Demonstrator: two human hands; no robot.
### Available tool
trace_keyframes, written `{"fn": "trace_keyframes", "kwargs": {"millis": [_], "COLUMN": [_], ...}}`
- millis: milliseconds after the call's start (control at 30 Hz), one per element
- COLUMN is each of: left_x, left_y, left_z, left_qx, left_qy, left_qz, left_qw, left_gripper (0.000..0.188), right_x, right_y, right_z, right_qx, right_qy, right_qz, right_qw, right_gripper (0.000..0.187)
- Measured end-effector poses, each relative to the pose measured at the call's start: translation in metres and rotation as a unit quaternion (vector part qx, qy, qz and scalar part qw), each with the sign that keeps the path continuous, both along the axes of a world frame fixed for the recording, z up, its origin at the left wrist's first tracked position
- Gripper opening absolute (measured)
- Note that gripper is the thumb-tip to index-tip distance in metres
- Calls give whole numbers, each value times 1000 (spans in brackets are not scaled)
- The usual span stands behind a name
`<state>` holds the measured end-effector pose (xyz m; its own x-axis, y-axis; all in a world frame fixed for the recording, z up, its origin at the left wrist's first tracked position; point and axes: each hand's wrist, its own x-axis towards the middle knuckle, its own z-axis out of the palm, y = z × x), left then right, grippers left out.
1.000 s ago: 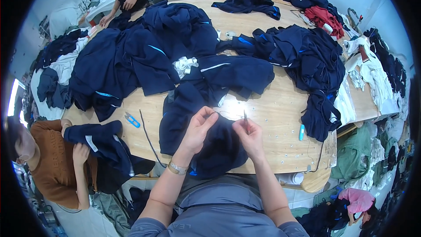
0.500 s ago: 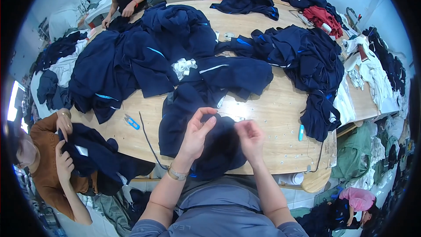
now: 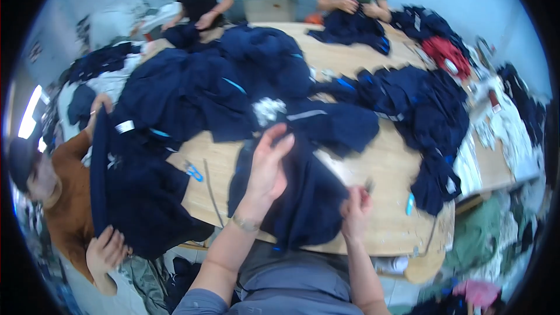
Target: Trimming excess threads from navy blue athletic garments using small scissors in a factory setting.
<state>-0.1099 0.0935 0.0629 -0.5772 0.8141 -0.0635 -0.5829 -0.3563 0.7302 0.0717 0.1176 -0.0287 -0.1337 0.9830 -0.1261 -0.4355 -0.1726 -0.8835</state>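
A dark navy garment (image 3: 309,198) hangs over the table's near edge in front of me. My left hand (image 3: 270,169) is raised at its upper part, thumb and forefinger up against the cloth; the grip looks closed on it, though blur hides the other fingers. Beside the garment's right edge, my right hand (image 3: 356,207) is closed. A small metal-tipped tool (image 3: 368,185) sticks up from it, too smeared to name exactly. Beyond the left hand lies a crumpled white bundle (image 3: 269,111), next to another navy garment (image 3: 344,125) with a pale stripe.
Navy garment heaps (image 3: 181,90) cover the far left of the wooden table (image 3: 385,221), and more (image 3: 408,93) lie right. Blue thread snips (image 3: 193,171) lie left; a light-blue tool (image 3: 410,204) lies right. A brown-sleeved person (image 3: 73,169) holds up navy cloth close on my left. Two people work opposite.
The view has shifted and blurred. The garment before me has risen and spread between my hands. My right hand has moved lower and away from the left. The person at left has lifted their cloth.
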Motion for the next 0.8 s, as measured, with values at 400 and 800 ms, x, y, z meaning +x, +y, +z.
{"fn": "trace_keyframes", "kwargs": {"millis": [400,800], "left_x": [98,94], "left_y": [-19,-7], "left_z": [-63,-30], "left_qx": [-80,9], "left_qy": [-181,-182], "left_qz": [-29,-209], "left_qw": [980,961], "left_gripper": [23,5], "right_x": [28,53], "right_y": [11,6], "right_z": [-21,-32], "right_qx": [44,5], "right_qy": [7,16], "right_qz": [-33,2], "right_qw": [998,1000], "right_gripper": [22,38]}}
